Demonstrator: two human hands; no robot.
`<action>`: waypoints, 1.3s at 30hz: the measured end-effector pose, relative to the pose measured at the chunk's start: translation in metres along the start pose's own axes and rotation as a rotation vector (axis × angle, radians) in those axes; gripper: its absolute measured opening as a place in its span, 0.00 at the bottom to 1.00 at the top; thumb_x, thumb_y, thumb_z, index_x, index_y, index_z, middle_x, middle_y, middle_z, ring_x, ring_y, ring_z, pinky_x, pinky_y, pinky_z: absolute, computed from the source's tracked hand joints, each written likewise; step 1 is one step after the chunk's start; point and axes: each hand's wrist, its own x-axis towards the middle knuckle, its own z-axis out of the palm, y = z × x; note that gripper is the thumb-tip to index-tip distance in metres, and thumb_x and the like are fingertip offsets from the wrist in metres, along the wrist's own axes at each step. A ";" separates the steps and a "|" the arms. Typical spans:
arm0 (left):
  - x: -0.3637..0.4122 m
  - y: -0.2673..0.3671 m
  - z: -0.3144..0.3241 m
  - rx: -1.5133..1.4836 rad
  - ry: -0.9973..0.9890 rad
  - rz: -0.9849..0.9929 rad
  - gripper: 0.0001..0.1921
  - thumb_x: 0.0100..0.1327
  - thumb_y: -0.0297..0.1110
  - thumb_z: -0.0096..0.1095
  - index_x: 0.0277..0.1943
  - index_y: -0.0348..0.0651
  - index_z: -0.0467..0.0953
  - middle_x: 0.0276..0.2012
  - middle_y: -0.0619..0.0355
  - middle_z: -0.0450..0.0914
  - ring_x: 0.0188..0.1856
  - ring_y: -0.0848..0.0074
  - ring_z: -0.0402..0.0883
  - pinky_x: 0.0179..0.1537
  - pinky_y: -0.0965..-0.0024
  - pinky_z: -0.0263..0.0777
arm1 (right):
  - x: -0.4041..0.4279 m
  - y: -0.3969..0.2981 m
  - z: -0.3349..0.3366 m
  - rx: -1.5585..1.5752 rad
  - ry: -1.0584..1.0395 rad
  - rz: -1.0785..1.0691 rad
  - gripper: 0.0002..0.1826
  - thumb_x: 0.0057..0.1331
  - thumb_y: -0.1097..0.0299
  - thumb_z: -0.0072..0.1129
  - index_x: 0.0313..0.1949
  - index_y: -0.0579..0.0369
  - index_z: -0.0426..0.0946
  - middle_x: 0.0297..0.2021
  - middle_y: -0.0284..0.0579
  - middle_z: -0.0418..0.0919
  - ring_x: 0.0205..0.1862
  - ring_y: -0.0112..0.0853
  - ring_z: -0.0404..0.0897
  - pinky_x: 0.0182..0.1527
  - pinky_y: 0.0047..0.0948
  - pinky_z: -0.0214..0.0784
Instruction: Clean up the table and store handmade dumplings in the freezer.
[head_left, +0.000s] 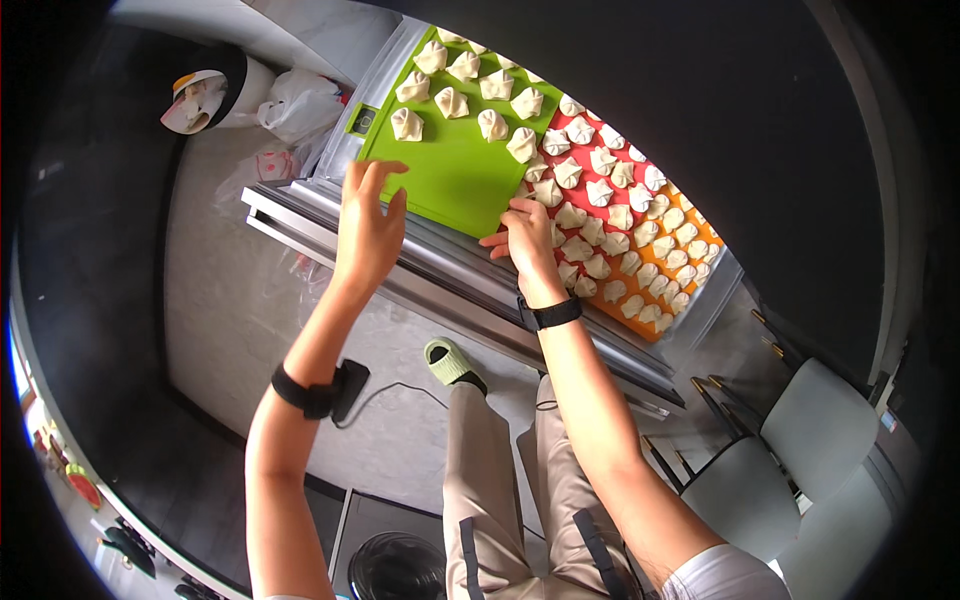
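A green cutting board (442, 176) lies in a pulled-out drawer, with several folded dumplings (451, 103) on its far half and a bare near half. My left hand (373, 225) hangs over the board's near left edge, fingers bent and apart, with nothing in it. At the board's near right corner is my right hand (529, 236), its fingers apart. Whether its fingertips touch the board cannot be told. Just beyond and right of that hand, dumplings crowd a red board (583, 156). An orange board (651, 264) farther right carries more of them.
The drawer's metal front (450, 289) crosses before my legs. A white bin (251, 86) and plastic bags (302, 105) stand at the upper left. Grey chairs (821, 427) are at the right, and a dark appliance door (712, 90) overhangs the drawer. A cable (397, 385) runs from my left forearm strap.
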 end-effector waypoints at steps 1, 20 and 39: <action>-0.008 0.000 0.001 -0.387 -0.034 -0.289 0.11 0.52 0.20 0.52 0.40 0.36 0.70 0.40 0.52 0.70 0.43 0.65 0.71 0.42 0.66 0.67 | 0.000 0.001 0.001 0.039 0.001 -0.008 0.16 0.60 0.73 0.43 0.46 0.68 0.57 0.36 0.53 0.72 0.22 0.33 0.77 0.18 0.22 0.66; -0.039 0.022 -0.010 -1.495 -0.326 -1.166 0.21 0.63 0.26 0.43 0.53 0.19 0.52 0.48 0.30 0.65 0.53 0.54 0.68 0.54 0.67 0.65 | 0.000 -0.002 -0.023 0.143 -0.304 -0.099 0.11 0.61 0.71 0.50 0.41 0.61 0.64 0.22 0.34 0.70 0.09 0.14 0.57 0.09 0.15 0.45; -0.014 0.040 0.061 -1.395 -0.065 -1.042 0.14 0.65 0.28 0.39 0.48 0.24 0.62 0.48 0.40 0.68 0.52 0.57 0.70 0.54 0.59 0.66 | 0.039 0.024 -0.085 -1.133 -0.143 -1.089 0.06 0.47 0.78 0.51 0.26 0.57 0.75 0.30 0.41 0.74 0.37 0.33 0.69 0.48 0.30 0.58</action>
